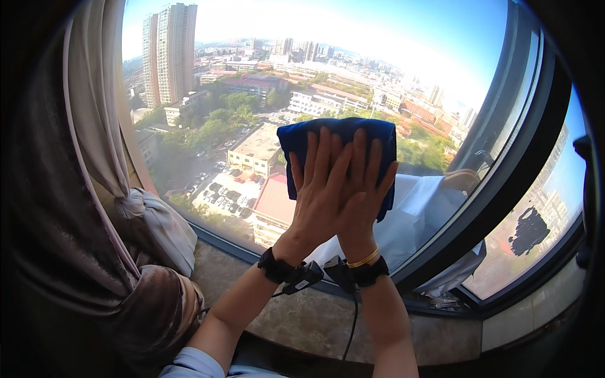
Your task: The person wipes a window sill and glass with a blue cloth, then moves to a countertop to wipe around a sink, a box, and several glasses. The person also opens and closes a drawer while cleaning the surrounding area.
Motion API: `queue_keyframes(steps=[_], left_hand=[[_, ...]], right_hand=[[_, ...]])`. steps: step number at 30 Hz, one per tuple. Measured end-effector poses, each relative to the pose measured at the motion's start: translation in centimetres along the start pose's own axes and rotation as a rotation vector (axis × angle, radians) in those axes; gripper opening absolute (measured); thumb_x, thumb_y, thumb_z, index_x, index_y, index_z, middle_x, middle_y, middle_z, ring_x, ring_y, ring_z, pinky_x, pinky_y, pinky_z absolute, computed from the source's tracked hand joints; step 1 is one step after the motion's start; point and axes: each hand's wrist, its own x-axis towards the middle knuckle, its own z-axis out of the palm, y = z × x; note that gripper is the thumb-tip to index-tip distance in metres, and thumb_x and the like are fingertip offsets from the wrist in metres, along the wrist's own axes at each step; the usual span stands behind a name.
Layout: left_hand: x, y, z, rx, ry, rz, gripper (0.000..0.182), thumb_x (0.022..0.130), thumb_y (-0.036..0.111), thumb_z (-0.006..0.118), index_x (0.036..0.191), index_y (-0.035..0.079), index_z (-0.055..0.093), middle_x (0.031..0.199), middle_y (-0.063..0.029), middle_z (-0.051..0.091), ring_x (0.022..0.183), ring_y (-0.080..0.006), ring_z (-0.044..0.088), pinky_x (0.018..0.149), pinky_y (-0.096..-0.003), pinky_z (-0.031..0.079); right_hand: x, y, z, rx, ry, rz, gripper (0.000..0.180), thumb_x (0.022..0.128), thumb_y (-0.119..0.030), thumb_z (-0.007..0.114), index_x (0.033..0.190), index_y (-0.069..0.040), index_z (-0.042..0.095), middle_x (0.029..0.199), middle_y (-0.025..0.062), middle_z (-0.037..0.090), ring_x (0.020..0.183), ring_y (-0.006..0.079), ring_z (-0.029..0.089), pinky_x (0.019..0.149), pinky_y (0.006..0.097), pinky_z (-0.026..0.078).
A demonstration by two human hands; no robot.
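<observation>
Both my hands lie flat on a folded dark-blue cloth (336, 125), which is against the large window pane (264, 104). My left hand (314, 203) presses on its left and middle part, fingers stretched upward. The right hand (366, 203) presses on the right part, partly overlapped by the left. Beneath the palms, the middle of the cloth is hidden. Black straps with small devices (302, 278) sit at both wrists, and a gold-coloured bangle (364, 257) circles the right one.
A brown velvet curtain (156, 302) and a knotted pale curtain (160, 222) hang at the left. A marble-patterned sill (288, 321) runs below the pane. Thick dark window framing (491, 198) stands at the right, near white fabric (401, 222). A black cable (353, 326) hangs from the right wrist.
</observation>
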Motion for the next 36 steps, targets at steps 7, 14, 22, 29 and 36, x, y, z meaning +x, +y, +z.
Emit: queue_keyframes(steps=[7,14,22,29,36], left_hand=[[-4.1,-4.3,-2.1,0.031,0.069,-0.155,0.069,0.087,0.037,0.051,0.142,0.002,0.029,0.149,-0.0295,0.013,0.138,-0.0472,0.006,0.108,-0.0589,0.002],[-5.2,-6.9,-4.4,-0.02,0.1,-0.214,0.075,0.088,0.04,0.051,0.145,0.002,0.02,0.151,-0.0273,0.007,0.14,-0.0444,0.0,0.109,-0.0564,-0.001],[-1.1,-11.5,-8.4,0.084,0.116,-0.164,0.066,0.091,0.034,0.047,0.143,-0.001,0.023,0.15,-0.0258,0.013,0.14,-0.0424,0.005,0.112,-0.0515,0.006],[-8.5,-17.5,-11.8,0.006,0.057,-0.433,0.07,0.094,0.037,0.041,0.147,0.002,0.011,0.153,-0.0231,0.0,0.141,-0.0386,0.002,0.113,-0.0455,0.009],[-10.2,-26.1,-14.8,-0.175,0.2,-0.627,0.069,0.097,0.034,0.039,0.148,0.008,0.001,0.155,-0.0129,-0.002,0.143,-0.0258,0.002,0.114,-0.0365,0.01]], right_hand=[[-1.5,-6.0,2.1,-0.057,-0.106,-0.174,0.065,0.091,-0.042,0.041,0.148,-0.023,0.018,0.153,0.0037,0.018,0.14,0.0265,0.019,0.11,0.0536,0.01],[0.0,-9.6,1.9,0.076,-0.106,-0.238,0.059,0.092,-0.038,0.04,0.147,-0.025,0.022,0.152,0.0006,0.022,0.141,0.0186,0.018,0.112,0.048,0.003],[5.1,-13.8,3.7,-0.061,-0.066,-0.278,0.062,0.092,-0.041,0.041,0.147,-0.021,0.022,0.153,0.0066,0.02,0.141,0.0272,0.016,0.111,0.0518,0.01],[1.1,-21.6,7.9,-0.048,-0.111,-0.536,0.059,0.093,-0.026,0.038,0.147,-0.011,0.021,0.154,0.008,0.016,0.143,0.0251,0.011,0.113,0.0489,0.005],[3.7,-29.1,12.2,0.173,-0.127,-0.525,0.05,0.098,-0.022,0.034,0.144,-0.007,0.026,0.149,0.0039,0.028,0.138,0.0162,0.023,0.115,0.0358,0.011]])
